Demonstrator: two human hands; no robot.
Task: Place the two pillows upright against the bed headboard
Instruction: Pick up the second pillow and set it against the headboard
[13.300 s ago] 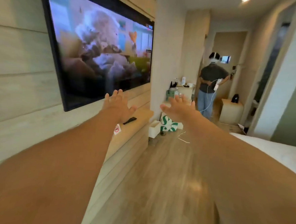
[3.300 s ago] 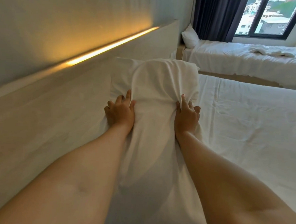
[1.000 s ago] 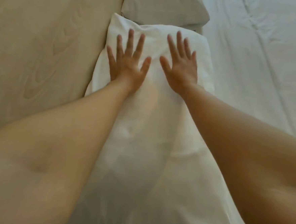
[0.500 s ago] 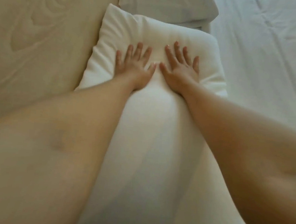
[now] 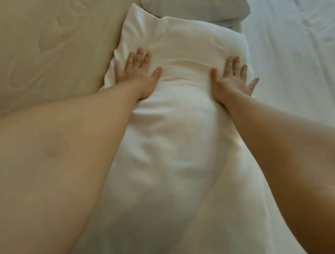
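Note:
A white pillow fills the middle of the view, its left edge against the pale wooden headboard. My left hand lies flat on the pillow's left side, fingers spread. My right hand presses flat on its right side, fingers apart. Neither hand grips the fabric. A second white pillow sits just beyond the first, also beside the headboard, partly cut off by the top of the frame.
The white bed sheet stretches to the right of both pillows, with a few creases. The headboard takes up the whole left side. My forearms cover the lower corners of the view.
My hands were close together at the pillow's middle half a second ago; they have slid apart to its left and right sides. The pillow's far end looks smoother.

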